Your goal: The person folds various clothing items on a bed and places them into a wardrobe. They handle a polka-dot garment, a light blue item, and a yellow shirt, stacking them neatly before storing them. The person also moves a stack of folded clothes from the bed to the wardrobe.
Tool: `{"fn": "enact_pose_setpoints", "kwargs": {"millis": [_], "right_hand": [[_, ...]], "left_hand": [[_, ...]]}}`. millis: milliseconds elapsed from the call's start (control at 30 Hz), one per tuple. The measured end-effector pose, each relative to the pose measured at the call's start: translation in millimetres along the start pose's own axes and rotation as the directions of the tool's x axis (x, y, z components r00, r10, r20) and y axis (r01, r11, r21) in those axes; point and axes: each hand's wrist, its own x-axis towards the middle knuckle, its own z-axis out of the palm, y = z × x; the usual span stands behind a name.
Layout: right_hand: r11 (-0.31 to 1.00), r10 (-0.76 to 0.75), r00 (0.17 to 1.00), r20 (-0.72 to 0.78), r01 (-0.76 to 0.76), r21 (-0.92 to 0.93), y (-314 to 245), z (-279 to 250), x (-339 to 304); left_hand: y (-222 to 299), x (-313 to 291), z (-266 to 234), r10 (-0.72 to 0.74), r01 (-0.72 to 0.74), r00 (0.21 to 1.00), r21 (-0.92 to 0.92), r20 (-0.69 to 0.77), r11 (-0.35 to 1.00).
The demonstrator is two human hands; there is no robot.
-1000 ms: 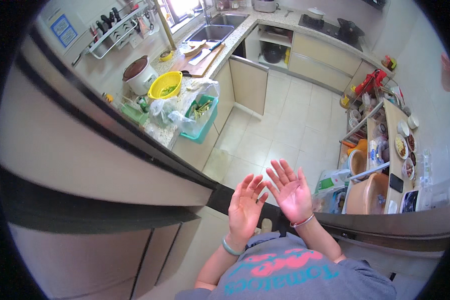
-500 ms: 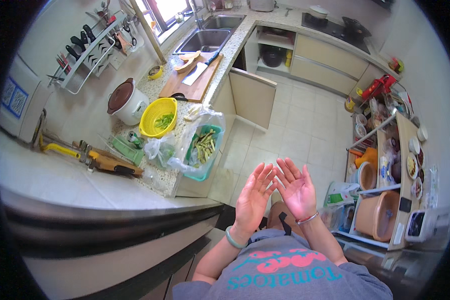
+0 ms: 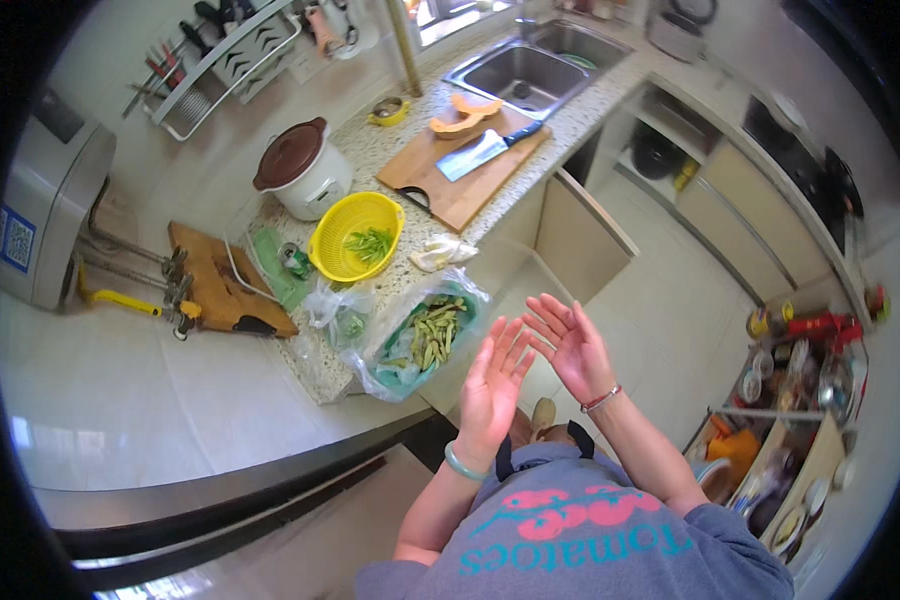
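My left hand is raised palm up in front of my body, fingers stretched out and nothing in it. Beside it, my right hand is likewise spread and bare, its fingertips close to the left ones. Nearest to them, at the counter's end, stands a green basket lined with a clear plastic bag, with cut green vegetable pieces in it. A yellow colander behind it has green pieces inside. A cleaver and curved orange-yellow slices lie on a wooden cutting board.
A white cooker with a brown lid stands by the wall. A crumpled white cloth lies at the counter edge. The cabinet door juts out over the floor. Beyond is a metal sink. A loaded shelf rack stands at right.
The view has turned, so the counter things appear farther right and the rack lower. Both hands stay raised with fingers spread, now nearer the basket in the picture.
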Motion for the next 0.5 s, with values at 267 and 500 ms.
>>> {"fn": "enact_pose_setpoints", "kwargs": {"millis": [267,500], "right_hand": [[0.917,0.276,0.961,0.019,-0.257,-0.306,5.7,-3.0,132.0],[0.817,0.418,0.907,-0.044,-0.397,-0.419,-6.9,0.0,210.9]], "left_hand": [[40.8,75.0,-49.4,0.277,-0.314,0.932,-0.139,-0.233,0.939],[82.3,163.6,-79.3,0.287,-0.399,0.863,-0.213,-0.416,0.892]]}}
